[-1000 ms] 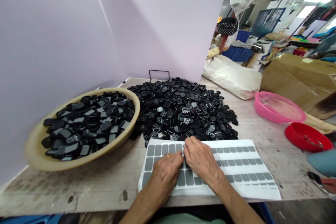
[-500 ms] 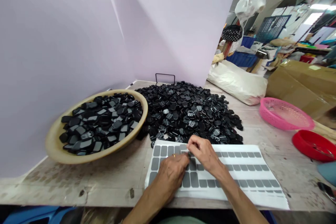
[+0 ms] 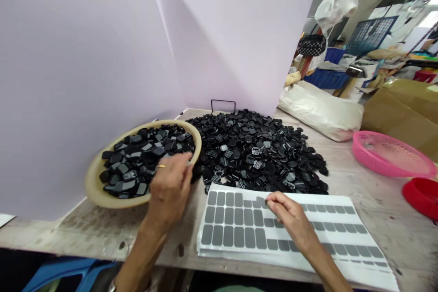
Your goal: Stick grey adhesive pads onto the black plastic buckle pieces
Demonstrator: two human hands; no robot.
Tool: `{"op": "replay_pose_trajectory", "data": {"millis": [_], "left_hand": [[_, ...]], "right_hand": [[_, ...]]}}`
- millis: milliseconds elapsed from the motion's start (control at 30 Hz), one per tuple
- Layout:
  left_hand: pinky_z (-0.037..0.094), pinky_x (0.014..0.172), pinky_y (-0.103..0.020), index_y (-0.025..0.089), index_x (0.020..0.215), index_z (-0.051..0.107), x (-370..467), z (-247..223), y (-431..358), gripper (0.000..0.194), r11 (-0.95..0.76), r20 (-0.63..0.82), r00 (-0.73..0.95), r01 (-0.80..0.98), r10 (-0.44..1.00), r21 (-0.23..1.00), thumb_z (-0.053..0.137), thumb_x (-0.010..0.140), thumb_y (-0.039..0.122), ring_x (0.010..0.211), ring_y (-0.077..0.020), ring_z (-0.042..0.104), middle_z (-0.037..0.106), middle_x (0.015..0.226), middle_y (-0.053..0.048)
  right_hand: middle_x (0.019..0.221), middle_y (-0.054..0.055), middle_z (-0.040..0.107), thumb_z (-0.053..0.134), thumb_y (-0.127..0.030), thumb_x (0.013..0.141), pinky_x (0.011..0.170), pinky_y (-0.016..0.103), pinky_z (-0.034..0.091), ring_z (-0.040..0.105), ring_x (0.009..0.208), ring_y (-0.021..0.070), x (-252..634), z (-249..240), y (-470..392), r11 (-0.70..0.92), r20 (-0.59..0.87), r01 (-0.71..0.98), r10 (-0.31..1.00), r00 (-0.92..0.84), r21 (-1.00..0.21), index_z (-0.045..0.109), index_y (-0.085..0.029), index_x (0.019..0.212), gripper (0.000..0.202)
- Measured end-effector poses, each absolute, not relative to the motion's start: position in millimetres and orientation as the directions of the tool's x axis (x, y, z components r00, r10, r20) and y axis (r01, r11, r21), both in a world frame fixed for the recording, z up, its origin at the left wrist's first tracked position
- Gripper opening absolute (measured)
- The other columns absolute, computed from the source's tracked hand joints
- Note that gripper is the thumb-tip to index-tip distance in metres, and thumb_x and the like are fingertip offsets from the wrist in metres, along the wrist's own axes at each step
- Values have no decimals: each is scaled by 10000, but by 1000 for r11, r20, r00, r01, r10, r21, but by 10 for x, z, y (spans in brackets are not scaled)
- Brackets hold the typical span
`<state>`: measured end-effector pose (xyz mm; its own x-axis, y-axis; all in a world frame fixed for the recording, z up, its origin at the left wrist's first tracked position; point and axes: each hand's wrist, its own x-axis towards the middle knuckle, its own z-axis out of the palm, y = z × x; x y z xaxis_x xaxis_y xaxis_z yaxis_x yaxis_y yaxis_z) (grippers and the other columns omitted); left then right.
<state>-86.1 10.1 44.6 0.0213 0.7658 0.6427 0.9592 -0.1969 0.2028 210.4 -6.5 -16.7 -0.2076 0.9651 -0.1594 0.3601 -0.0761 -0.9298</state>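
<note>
Clearly, grey labels line a sheet.

Bench: lane open between black pile and pink basket. Pile blocks behind sheet; basin rim bars left.

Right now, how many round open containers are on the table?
3: a beige basin at left, a pink basket at right, and a red bowl nearer, cut by the picture's edge. Others may be hidden out of view.
</note>
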Motion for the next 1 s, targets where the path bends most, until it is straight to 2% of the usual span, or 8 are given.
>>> {"op": "replay_pose_trajectory", "data": {"millis": [100,200,333,467,600,700,833,1000], "left_hand": [[444,742,-299,177,946,622,-651,220,8,242,-219,409,126,957,904,190,399,881,111,831,-200,585,640,873,-68],[397,655,-281,192,849,600,-517,68,-55,269,-130,201,89,972,975,197,366,856,60,756,-187,567,602,825,-50],[385,658,-271,190,873,589,-552,-100,-13,242,-86,47,73,906,996,413,358,888,123,757,-167,555,573,890,-46],[404,725,-278,181,902,639,-709,-259,110,214,-104,22,118,754,993,648,428,881,210,806,-170,542,555,879,-40],[419,759,-277,177,940,653,-785,-314,145,246,-111,28,130,687,991,718,417,874,196,850,-172,545,556,883,-40],[420,767,-274,193,948,656,-777,-312,106,220,-124,24,152,701,988,702,464,841,180,864,-176,538,536,874,-33],[415,746,-271,194,963,617,-738,-309,34,211,-115,67,93,786,993,607,445,849,152,864,-176,543,530,920,-44],[412,679,-256,189,835,565,-714,-338,-37,161,-83,64,59,859,996,505,411,858,146,783,-158,557,532,914,-42]], "right_hand": [[641,-43,393,434,-373,877,546,241,304,358,603,129,2125,-166,-94,-73,-169,386,960,-222,-920,559,-210,813,215],[635,-39,401,435,-403,875,546,246,305,364,597,134,2155,-204,-105,-83,-191,413,955,-228,-907,567,-212,824,238],[630,-30,418,435,-437,865,542,253,324,384,585,143,2186,-326,-88,-88,-199,421,953,-228,-903,591,-218,852,269],[618,-19,464,475,-467,831,508,250,334,409,556,147,2189,-416,-62,-90,-204,425,951,-231,-901,626,-224,848,287],[610,-16,482,498,-473,816,496,244,343,416,545,145,2194,-417,-56,-86,-195,429,956,-218,-899,641,-223,839,289],[614,-19,475,480,-475,830,502,241,343,414,548,142,2199,-413,-57,-75,-196,436,950,-241,-897,635,-223,843,296],[614,-20,480,479,-464,834,512,240,347,421,556,142,2192,-432,-61,-52,-169,448,959,-226,-893,637,-221,833,289],[614,-21,493,490,-423,842,517,241,356,433,558,141,2167,-354,-107,-38,-139,434,969,-203,-900,640,-214,832,257]]}}
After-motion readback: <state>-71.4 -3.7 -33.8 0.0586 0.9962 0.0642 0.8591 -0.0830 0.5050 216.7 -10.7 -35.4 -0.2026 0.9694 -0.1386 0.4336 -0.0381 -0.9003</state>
